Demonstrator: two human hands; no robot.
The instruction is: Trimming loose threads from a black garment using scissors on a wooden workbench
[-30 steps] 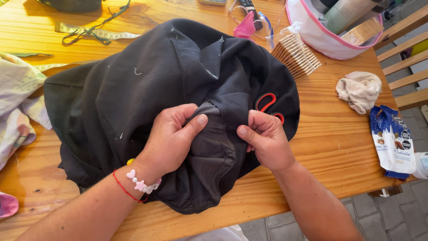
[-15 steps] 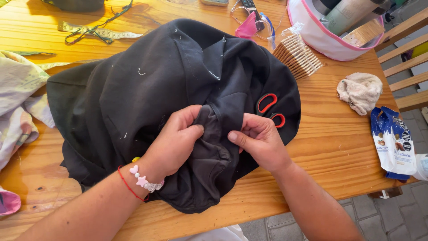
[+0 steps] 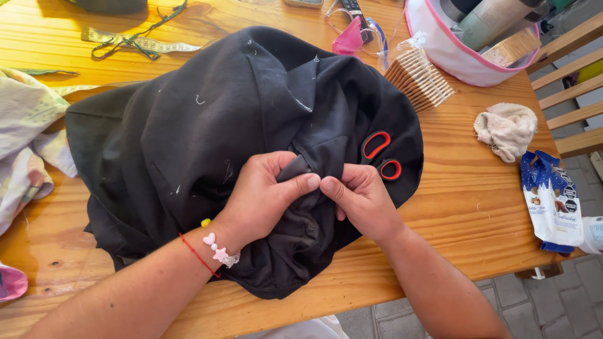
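Observation:
A black garment point(image 3: 207, 132) dotted with pale thread bits lies spread over a wooden table point(image 3: 465, 207). My left hand point(image 3: 264, 198) pinches a fold of the cloth near its front middle, thumb pressed on top. My right hand point(image 3: 361, 201) pinches the same fold from the right, and the two thumbs nearly touch. Red-handled scissors point(image 3: 383, 157) rest on the garment just beyond my right hand, with only the handle loops showing. A red cord and a beaded bracelet circle my left wrist.
A pack of crackers point(image 3: 418, 78) and a white bag with pink trim point(image 3: 461, 53) sit at the back right. A crumpled beige cloth point(image 3: 505, 129) and a blue packet point(image 3: 553, 201) lie right. A measuring tape point(image 3: 135, 43) lies back left, patterned fabric point(image 3: 22, 144) left.
Both hands have drawn closer together on the fold, and the thumbs now nearly meet. The garment has bunched slightly under them.

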